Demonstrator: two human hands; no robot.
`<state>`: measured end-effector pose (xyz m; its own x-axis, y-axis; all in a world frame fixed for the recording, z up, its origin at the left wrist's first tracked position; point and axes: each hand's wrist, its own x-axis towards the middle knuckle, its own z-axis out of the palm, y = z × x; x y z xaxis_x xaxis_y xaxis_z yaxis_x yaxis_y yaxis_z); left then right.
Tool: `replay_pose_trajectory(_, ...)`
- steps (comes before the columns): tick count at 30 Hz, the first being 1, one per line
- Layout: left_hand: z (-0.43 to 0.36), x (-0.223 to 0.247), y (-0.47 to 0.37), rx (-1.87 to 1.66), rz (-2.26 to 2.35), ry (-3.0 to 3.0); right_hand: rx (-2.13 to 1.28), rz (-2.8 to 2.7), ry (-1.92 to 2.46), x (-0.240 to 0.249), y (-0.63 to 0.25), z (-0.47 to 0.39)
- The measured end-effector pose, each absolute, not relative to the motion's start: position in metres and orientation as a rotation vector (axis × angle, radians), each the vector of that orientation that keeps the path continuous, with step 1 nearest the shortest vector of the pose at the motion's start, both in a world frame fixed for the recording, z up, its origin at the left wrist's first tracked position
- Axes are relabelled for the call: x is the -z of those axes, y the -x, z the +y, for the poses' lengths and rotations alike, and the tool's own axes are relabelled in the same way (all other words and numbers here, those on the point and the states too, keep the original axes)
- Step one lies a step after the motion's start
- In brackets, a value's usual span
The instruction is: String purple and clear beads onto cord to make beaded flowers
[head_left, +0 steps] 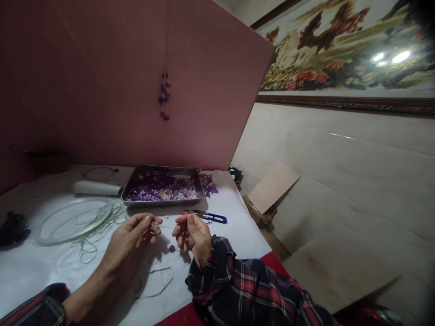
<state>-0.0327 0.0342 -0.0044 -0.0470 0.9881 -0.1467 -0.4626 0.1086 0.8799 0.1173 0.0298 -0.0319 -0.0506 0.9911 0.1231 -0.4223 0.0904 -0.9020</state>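
My left hand (134, 233) pinches a small cluster of clear beads (154, 225) between thumb and fingertips. From the cluster a thin thread (166, 227) runs across to my right hand (194, 235), whose fingers are curled and closed on it. Just below the right fingertips is a round purple bead (172, 248); whether it hangs or lies on the table I cannot tell. Behind the right hand lies a pair of blue-handled thread snips (215, 217), with something red at its left end.
A metal tray (163, 203) of purple and clear beads stands behind my hands, with more purple beads (209, 184) beside it. To the left are a thread cone (97, 188), a pale ring (45, 237) and tangled green thread (90, 240). A beaded strand (164, 97) hangs on the pink panel.
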Motion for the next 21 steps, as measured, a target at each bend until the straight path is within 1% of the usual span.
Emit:
replay_pose_trajectory(10, 0.037, -0.004, 0.044, -1.455, 1.004, -0.758, -1.354, -0.916, 0.638, 0.026, -0.117, 0.029)
replay_pose_trajectory(17, 0.035, -0.013, 0.046, -1.470, 1.025, -0.833, -1.256, -1.103, 0.672, 0.037, -0.116, 0.033)
replay_pose_trajectory(21, 0.030, -0.017, 0.045, -1.458, 1.024, -0.958, -1.192, -1.212, 0.688, 0.034, -0.114, 0.031)
